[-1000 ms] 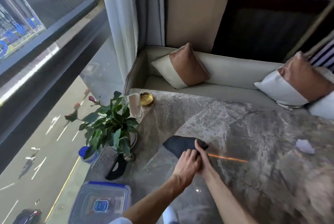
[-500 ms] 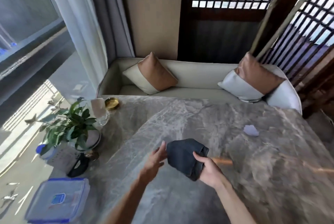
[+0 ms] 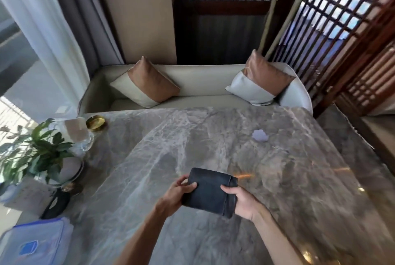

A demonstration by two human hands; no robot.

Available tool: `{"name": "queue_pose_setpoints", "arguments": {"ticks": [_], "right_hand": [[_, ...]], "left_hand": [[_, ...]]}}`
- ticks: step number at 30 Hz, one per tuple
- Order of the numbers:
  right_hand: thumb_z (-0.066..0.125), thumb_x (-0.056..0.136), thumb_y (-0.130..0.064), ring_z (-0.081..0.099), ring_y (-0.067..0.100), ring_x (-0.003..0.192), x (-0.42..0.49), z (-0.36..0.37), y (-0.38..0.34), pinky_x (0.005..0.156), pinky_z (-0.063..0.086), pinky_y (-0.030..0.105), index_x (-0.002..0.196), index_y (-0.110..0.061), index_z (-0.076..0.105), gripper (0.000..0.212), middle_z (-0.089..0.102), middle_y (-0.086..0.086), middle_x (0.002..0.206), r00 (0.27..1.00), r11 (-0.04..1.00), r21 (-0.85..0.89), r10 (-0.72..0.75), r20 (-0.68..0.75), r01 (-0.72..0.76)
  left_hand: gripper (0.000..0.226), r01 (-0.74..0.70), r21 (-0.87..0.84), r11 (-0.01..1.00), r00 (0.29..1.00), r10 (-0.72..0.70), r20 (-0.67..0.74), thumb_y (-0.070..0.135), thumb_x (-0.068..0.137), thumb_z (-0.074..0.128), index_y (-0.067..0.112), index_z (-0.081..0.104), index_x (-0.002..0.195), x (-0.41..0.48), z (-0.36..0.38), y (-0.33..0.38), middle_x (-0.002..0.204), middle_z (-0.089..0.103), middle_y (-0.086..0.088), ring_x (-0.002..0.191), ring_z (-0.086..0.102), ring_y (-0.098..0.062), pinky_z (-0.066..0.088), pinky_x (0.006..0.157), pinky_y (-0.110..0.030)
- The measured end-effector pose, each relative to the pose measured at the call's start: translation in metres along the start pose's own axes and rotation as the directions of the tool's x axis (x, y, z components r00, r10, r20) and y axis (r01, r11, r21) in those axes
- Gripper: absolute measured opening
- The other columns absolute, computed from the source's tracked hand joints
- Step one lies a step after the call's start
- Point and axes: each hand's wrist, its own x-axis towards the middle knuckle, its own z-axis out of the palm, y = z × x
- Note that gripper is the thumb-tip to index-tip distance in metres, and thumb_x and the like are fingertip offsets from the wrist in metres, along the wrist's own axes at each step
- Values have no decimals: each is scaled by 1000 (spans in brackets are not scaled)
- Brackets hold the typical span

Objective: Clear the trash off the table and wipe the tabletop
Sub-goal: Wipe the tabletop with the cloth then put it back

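we hold the dark folded cloth (image 3: 210, 194) in the air just above the near middle of the tabletop (image 3: 213, 136), and it looks folded into a thick pad, which we judge is meant to give a firm flat face for wiping. our left hand (image 3: 175, 197) pinches its left edge, thumb on top and fingers curled under, and our right hand (image 3: 243, 203) closes its grip on the right folded edge, so both hands are shut on the cloth; holding it by two opposite sides keeps the folds from dropping open. whether the cloth touches the marble at all we cannot tell, though it seems lifted clear

farther out, toward the far right part of the tabletop and well apart from the cloth, lies a small pale crumpled scrap (image 3: 259, 135), likely the trash that is left to clear; it probably has to go before the wiping makes sense there

along the left edge stand things that seem to belong: a potted plant (image 3: 36, 155), a glass vessel (image 3: 82, 138) and a small gold dish (image 3: 95, 123) at the far left corner, and a clear lidded box (image 3: 36, 243) at the near left corner. they are gathered at the side, which leaves the broad middle open for the cloth
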Motion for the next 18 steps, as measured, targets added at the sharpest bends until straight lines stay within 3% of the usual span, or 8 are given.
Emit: {"name": "queue_pose_setpoints", "arguments": {"ticks": [3,6,9,13,16,18], "right_hand": [[56,89,-2,69,30,100,1,-15,6,82,54,42,120,1,60,31,68,20,116,993,999,-17,-32,-117,30],[54,91,-2,69,29,97,-1,-31,3,74,58,38,117,-4,61,27,69,19,114,983,998,-22,-54,-174,51],[58,89,-4,69,30,101,-3,-51,0,77,59,38,122,-2,60,33,68,18,117,982,997,-6,-74,-174,75],[66,84,-7,64,32,110,-8,-72,-17,97,51,45,123,-1,58,40,68,18,118,982,987,-115,-130,-140,114],[65,84,-3,67,31,104,-7,-93,-36,88,55,41,122,1,57,39,69,19,115,981,985,-98,-150,-119,139],[62,86,-11,65,31,108,-5,-117,-51,90,54,43,124,0,56,41,66,20,120,992,993,10,-116,-54,117]], "left_hand": [[41,-14,29,999,999,13,50,6,81,69,13,60,120,10,5,1,116,68,-17,102,63,-30,51,88,-39],[37,-35,51,998,998,31,63,5,84,66,13,60,119,19,20,2,111,68,-16,96,65,-27,53,81,-36],[44,-25,57,998,1000,24,19,6,79,71,12,58,120,21,38,-9,104,69,-16,88,67,-25,55,71,-31],[52,-12,51,999,999,10,38,4,72,71,13,55,121,31,64,-17,103,70,-15,86,67,-27,55,70,-35],[52,-7,62,998,1000,6,18,-4,78,65,14,52,125,45,92,-17,108,69,-17,90,67,-29,54,69,-35],[48,-9,32,999,1000,8,5,-7,82,59,16,53,124,58,113,-18,108,69,-16,92,66,-30,55,69,-35]]}}
